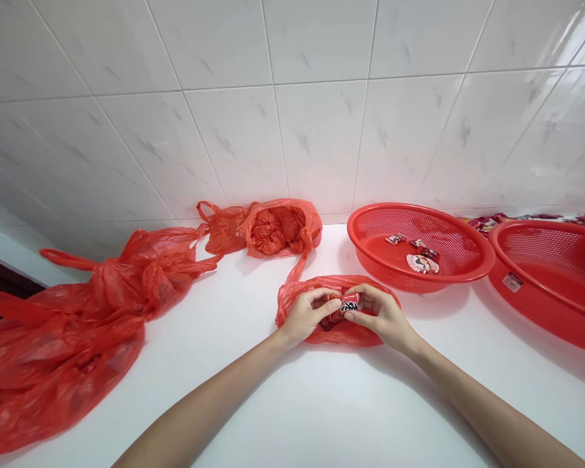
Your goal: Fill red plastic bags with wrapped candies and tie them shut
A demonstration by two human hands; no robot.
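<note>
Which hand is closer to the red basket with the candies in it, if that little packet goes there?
Probably the right hand. It pinches the small packet on the side toward the red basket, while the left hand sits farther away, over the red bag.

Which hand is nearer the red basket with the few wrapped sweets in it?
Right. The right hand sits just below and in front of the red basket rim, pinching the small packet. The left hand holds the packet's other end, farther left over the red bag.

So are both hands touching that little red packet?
Touching. The head view shows the left hand and right hand pinching the packet at opposite ends.
</note>
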